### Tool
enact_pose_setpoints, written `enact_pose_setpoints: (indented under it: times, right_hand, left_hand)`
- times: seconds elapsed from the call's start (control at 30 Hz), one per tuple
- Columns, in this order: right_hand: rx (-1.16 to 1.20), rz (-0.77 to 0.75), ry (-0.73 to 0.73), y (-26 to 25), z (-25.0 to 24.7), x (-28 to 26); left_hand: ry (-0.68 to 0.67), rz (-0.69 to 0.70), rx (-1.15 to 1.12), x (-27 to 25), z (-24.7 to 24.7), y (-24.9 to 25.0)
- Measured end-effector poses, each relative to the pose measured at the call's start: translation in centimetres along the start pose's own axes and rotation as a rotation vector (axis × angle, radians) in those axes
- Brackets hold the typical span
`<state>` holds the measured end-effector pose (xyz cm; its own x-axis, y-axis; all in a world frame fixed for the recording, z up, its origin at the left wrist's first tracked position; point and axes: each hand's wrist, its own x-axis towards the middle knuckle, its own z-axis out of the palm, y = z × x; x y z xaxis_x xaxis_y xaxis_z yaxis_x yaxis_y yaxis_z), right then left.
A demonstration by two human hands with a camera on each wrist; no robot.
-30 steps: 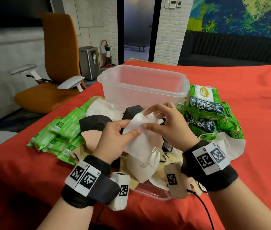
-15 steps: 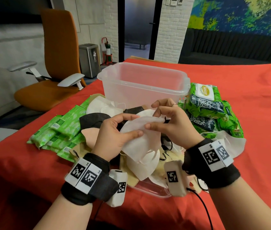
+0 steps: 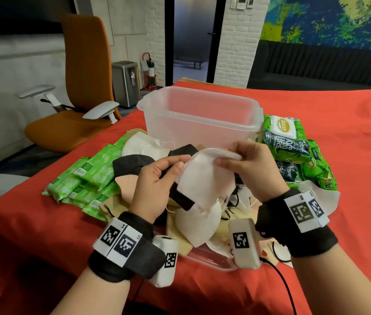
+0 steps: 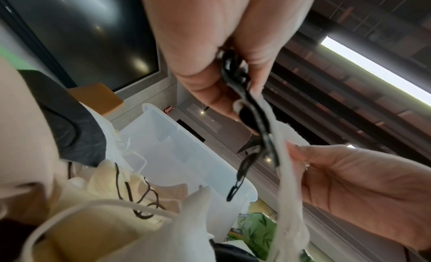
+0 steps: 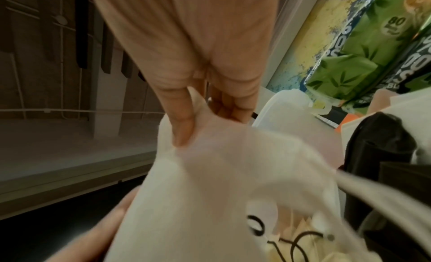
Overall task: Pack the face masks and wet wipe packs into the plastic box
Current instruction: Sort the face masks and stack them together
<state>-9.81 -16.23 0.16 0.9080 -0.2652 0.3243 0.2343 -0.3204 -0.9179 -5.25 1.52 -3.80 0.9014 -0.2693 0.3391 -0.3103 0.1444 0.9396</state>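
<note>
Now my left hand (image 3: 157,180) pinches the white face mask (image 3: 202,178) along with a black one, right hand (image 3: 248,164) pinches its top edge; since a second ago it has gone from upright to tilted flat and risen toward the plastic box (image 3: 199,119), still empty. Wet wipe packs (image 3: 293,151) remain beside it, untouched, so packing has barely begun

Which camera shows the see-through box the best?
The head view: the whole plastic box stands open behind both hands. The left wrist view catches one side and corner; the right wrist view only a blurry rim.
</note>
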Motion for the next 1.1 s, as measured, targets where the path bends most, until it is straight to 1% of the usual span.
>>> enact_pose_setpoints:
  times: [0.07,0.1,0.13,0.2,0.27,0.33,0.37,0.47,0.53,0.6,0.67,0.8,0.87,0.93,1.0,1.03,1.1]
  right_hand:
    - [0.064,-0.016,0.058,0.0,-0.5,0.0]
    - [0.125,-0.017,0.046,-0.2,-0.8,-0.2]
    - [0.182,-0.008,0.004,-0.4,-1.0,-0.3]
    - [0.227,0.042,-0.132,-0.7,-0.9,-0.6]
    - [0.093,0.050,-0.201,-0.3,-0.1,-0.6]
    - [-0.105,0.000,-0.203,0.3,1.0,-0.5]
    - [-0.139,-0.007,-0.217,0.5,1.4,-0.5]
    - [-0.043,0.036,-0.257,0.2,2.2,-0.8]
    - [-0.020,0.017,-0.237,-0.1,2.3,-0.9]
    - [-0.112,-0.035,-0.222,-0.1,1.9,-0.7]
    - [-0.235,-0.072,-0.269,-0.3,1.5,-0.4]
    - [-0.485,-0.178,-0.426,-1.3,1.1,-0.3]
    - [-0.586,-0.247,-0.468,-1.8,1.1,-0.4]
    - [-0.634,-0.288,-0.446,-1.7,1.1,-0.2]
    - [-0.628,-0.261,-0.379,-1.0,0.7,-0.2]
    - [-0.587,-0.215,-0.365,-0.6,0.5,-0.2]
    - [-0.458,-0.113,-0.388,0.1,0.2,-0.4]
  left_hand:
    - [0.060,0.014,-0.014,0.1,-0.2,-0.1]
    - [0.083,0.019,-0.034,0.2,-0.3,-0.2]
    - [0.096,0.020,-0.060,0.3,-0.3,-0.1]
    - [0.102,0.023,-0.089,0.3,-0.2,-0.1]
    - [0.104,0.032,-0.081,0.4,0.1,0.1]
    - [0.127,0.033,-0.084,0.3,0.4,0.2]
    - [0.142,0.031,-0.090,0.3,0.5,0.2]
    - [0.186,0.029,-0.098,0.3,0.3,0.1]
    - [0.196,0.024,-0.107,0.3,0.1,0.1]
    - [0.173,0.023,-0.098,0.4,-0.3,0.2]
    - [0.093,0.032,-0.081,0.6,-0.8,0.3]
    - [-0.202,0.064,0.114,1.2,-1.4,1.0]
    - [-0.317,0.041,0.164,1.3,-1.4,1.1]
    - [-0.337,0.028,0.262,1.3,-1.5,0.8]
    - [-0.300,0.027,0.316,1.2,-1.6,0.5]
    - [-0.257,0.028,0.314,1.1,-1.6,0.4]
    - [-0.124,0.029,0.269,1.0,-1.4,0.3]
